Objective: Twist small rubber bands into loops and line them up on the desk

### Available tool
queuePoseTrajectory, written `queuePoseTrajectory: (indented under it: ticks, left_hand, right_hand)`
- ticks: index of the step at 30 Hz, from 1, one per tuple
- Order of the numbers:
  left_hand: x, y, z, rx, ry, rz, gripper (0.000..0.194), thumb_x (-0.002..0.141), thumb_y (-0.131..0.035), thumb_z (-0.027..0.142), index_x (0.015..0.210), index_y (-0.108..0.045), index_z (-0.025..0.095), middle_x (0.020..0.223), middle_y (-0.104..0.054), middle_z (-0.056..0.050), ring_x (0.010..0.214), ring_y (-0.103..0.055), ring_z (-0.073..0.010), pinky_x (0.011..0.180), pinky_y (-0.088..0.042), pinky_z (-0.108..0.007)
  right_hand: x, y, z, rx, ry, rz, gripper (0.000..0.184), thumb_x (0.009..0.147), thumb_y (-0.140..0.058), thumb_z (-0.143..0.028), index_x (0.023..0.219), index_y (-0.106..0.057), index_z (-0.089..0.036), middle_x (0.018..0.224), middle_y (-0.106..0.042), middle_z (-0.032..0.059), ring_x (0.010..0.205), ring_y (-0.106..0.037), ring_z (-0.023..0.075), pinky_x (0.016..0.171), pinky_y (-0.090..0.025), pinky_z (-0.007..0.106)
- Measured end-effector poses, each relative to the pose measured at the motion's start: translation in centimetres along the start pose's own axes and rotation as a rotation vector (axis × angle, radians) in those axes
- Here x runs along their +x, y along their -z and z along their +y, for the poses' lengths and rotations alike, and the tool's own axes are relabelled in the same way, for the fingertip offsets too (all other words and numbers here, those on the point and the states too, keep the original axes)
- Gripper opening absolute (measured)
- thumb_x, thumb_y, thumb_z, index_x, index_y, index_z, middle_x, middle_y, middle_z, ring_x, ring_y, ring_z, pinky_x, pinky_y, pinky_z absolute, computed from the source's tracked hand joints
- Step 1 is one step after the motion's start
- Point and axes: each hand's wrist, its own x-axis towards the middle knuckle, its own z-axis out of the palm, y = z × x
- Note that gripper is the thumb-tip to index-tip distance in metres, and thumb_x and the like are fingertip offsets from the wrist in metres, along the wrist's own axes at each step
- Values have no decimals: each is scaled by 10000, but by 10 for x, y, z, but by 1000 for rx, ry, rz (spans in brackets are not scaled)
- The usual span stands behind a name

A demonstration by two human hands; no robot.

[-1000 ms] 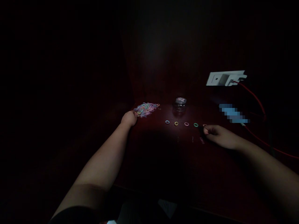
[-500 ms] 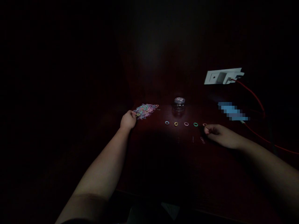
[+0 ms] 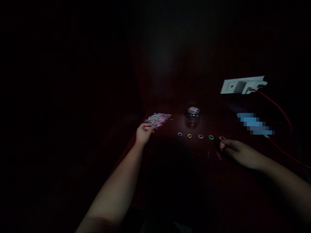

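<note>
Pastel pink, blue and green loops make a tangled pile (image 3: 159,119), too many to count. The left hand (image 3: 143,133) has just shifted rightward to its near edge, bringing the almost-closed fingertips against the loops (whether they grip any, I cannot tell). The right hand (image 3: 239,152), fingers bunched, is at one peach ring (image 3: 222,137), hold unclear. Four more continue that row: a blue ring (image 3: 180,136), yellow ring (image 3: 189,138), pink ring (image 3: 200,138) and green ring (image 3: 211,139). Beyond stands one clear lidded jar (image 3: 192,117).
</note>
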Motion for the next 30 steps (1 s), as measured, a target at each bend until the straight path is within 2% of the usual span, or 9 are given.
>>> queuePoseTrajectory:
  ticks: [6, 11, 16, 24, 26, 30]
  left_hand:
    - [-5, -5, 3, -6, -18, -68, 334, 667, -748, 359, 810, -531, 150, 601, -638, -3, 473, -560, -90, 490, -419, -193]
    - [-23, -4, 9, -16, -13, -150, 308, 663, -754, 274, 874, -580, 132, 627, -652, -14, 544, -602, -108, 551, -455, -213]
    - [-43, -9, 13, 7, -17, -233, 276, 643, -769, 217, 854, -625, 114, 640, -662, -29, 583, -614, -116, 611, -477, -234]
    - [-49, -33, 14, 160, -80, -302, 233, 677, -738, 262, 831, -627, 127, 660, -646, -21, 593, -600, -109, 605, -473, -223]
    - [-49, -41, 14, 211, -111, -307, 222, 678, -733, 270, 827, -636, 137, 661, -635, -10, 587, -584, -103, 604, -464, -217]
    - [-48, -54, 14, 314, -163, -299, 199, 681, -726, 293, 818, -654, 169, 666, -632, 0, 576, -561, -104, 593, -440, -211]
  right_hand:
    - [5, 0, 0, -62, 57, -20, 148, 793, -474, -305, 705, -523, -197, 753, -595, 41, 705, -551, 186, 689, -435, 318]
    - [10, -2, 6, -33, 70, 15, 142, 753, -483, -310, 691, -531, -192, 711, -575, 17, 669, -529, 162, 643, -418, 279]
    - [12, -4, 11, 36, 16, 16, 104, 713, -490, -293, 711, -527, -196, 647, -545, -4, 608, -494, 141, 569, -387, 254]
    - [11, -4, 9, 351, -112, 211, 128, 694, -462, -274, 738, -351, -229, 499, -459, -55, 438, -383, 99, 432, -280, 221]
    - [11, -3, 12, 362, -117, 228, 174, 679, -485, -269, 721, -319, -233, 483, -463, -57, 422, -379, 94, 421, -261, 219]
    - [11, 1, 17, 355, -87, 177, 195, 668, -495, -267, 644, -306, -229, 463, -458, -51, 409, -352, 82, 415, -223, 225]
